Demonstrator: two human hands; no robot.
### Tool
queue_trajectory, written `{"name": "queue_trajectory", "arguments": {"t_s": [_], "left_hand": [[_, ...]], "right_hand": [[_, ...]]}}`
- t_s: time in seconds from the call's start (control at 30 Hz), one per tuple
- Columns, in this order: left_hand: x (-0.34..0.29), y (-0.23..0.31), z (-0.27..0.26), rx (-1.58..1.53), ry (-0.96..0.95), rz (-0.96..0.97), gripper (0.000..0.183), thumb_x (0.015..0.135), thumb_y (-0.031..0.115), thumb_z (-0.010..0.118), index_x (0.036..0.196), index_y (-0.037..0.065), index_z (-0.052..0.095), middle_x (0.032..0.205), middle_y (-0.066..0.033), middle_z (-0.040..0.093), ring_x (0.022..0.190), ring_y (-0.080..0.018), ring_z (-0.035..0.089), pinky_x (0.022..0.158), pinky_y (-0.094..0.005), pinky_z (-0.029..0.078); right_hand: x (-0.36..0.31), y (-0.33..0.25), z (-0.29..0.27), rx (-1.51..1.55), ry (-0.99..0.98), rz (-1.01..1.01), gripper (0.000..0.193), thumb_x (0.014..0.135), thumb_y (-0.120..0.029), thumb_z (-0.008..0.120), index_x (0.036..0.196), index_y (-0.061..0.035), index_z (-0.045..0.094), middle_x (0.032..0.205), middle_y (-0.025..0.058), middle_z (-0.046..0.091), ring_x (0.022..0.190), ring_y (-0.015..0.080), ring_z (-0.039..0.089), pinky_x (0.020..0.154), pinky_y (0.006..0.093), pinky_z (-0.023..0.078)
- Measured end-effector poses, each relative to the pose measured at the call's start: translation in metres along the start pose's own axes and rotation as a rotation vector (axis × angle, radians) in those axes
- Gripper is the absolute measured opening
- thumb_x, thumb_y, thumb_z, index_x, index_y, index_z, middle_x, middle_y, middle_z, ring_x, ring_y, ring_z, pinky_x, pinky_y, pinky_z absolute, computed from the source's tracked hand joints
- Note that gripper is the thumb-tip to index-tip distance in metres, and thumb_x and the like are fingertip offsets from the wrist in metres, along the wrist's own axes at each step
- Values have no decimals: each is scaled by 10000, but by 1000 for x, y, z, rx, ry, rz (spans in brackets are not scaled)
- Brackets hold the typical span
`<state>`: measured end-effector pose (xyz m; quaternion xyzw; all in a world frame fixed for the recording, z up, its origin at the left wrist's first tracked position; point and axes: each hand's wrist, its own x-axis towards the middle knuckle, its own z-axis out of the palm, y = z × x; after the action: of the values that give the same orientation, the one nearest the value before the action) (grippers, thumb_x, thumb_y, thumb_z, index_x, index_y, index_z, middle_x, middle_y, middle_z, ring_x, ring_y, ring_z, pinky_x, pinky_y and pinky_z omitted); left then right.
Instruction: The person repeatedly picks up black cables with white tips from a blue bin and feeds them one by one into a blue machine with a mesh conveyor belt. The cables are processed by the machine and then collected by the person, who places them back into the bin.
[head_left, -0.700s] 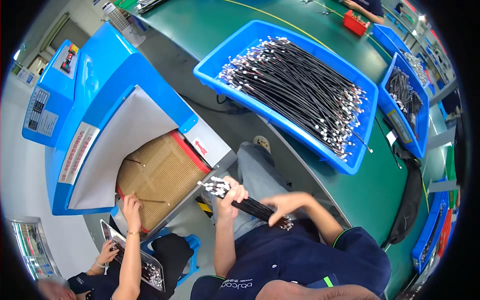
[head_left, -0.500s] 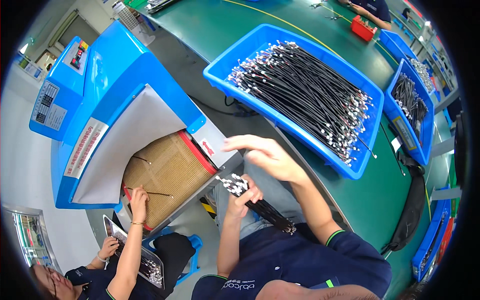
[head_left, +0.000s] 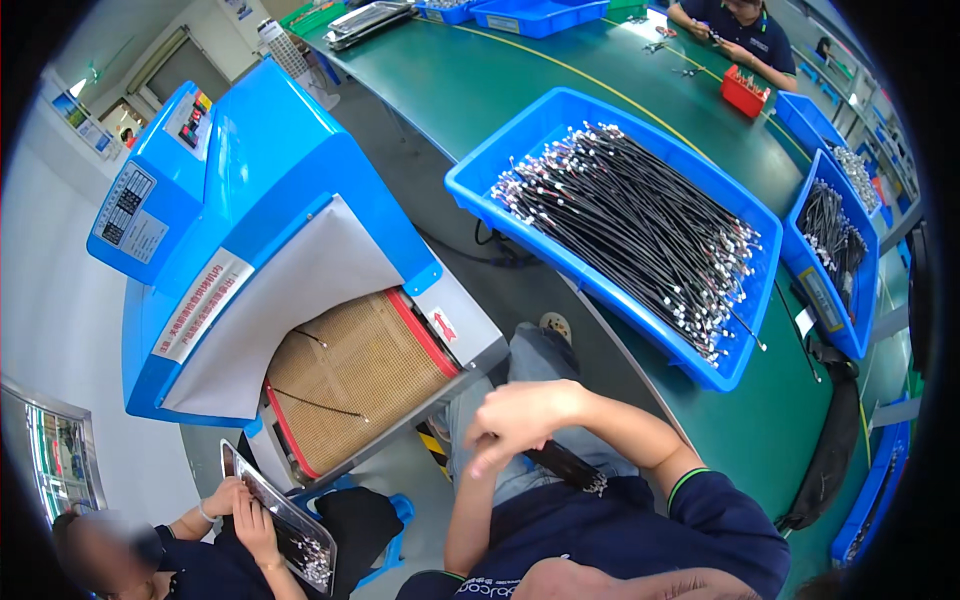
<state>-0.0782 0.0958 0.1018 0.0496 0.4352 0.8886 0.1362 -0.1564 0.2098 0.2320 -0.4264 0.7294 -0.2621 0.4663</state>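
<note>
Two hands are meeting over the lap: the right hand (head_left: 520, 415) is hovering loosely curled, covering the left hand, which is gripping a bundle of black cables (head_left: 565, 465) beneath it. Many cables are waiting in the blue bin (head_left: 730, 375) ahead on the tabletop (head_left: 560, 70), while few are lying on the mesh belt (head_left: 360, 375) to the left.

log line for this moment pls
right hand over lap | left hand hidden behind it | black cable bundle under hands | two cables on mesh belt

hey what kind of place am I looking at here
Most likely a factory assembly line for cable parts. A long green workbench carries blue bins full of black cables with metal ends, and a blue conveyor oven with a mesh belt stands beside it.
</note>
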Motion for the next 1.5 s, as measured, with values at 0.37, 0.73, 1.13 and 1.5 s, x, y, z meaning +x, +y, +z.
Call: {"name": "queue_trajectory", "arguments": {"t_s": [0.37,0.73,1.13,1.5], "left_hand": [[-5,3,-3,-156,7,76,157,724,95,637,751,65,486,629,-44,496,560,-141,492,597,-302,449],[-5,24,-50,-416,323,160,287,872,173,584,1125,85,480,781,-13,469,745,-124,484,817,-334,442],[-31,-27,-35,-264,279,-138,194,877,134,592,1019,66,478,768,-35,492,748,-165,525,789,-378,479],[-35,-21,-34,-88,341,-86,186,880,134,579,1021,50,493,809,-69,569,792,-169,574,936,-424,437]], "right_hand": [[19,50,41,710,469,-286,653,817,-327,668,1357,-74,402,1189,147,564,899,196,633,731,338,543],[31,108,155,1205,260,-74,124,744,-26,604,842,-20,529,662,13,517,481,68,456,458,237,395],[44,101,171,1376,282,-62,132,778,-65,595,885,-11,537,607,24,494,469,107,484,458,257,399],[41,98,174,1360,256,-100,135,790,-84,586,890,-15,529,631,19,498,451,102,478,412,237,373]]}}
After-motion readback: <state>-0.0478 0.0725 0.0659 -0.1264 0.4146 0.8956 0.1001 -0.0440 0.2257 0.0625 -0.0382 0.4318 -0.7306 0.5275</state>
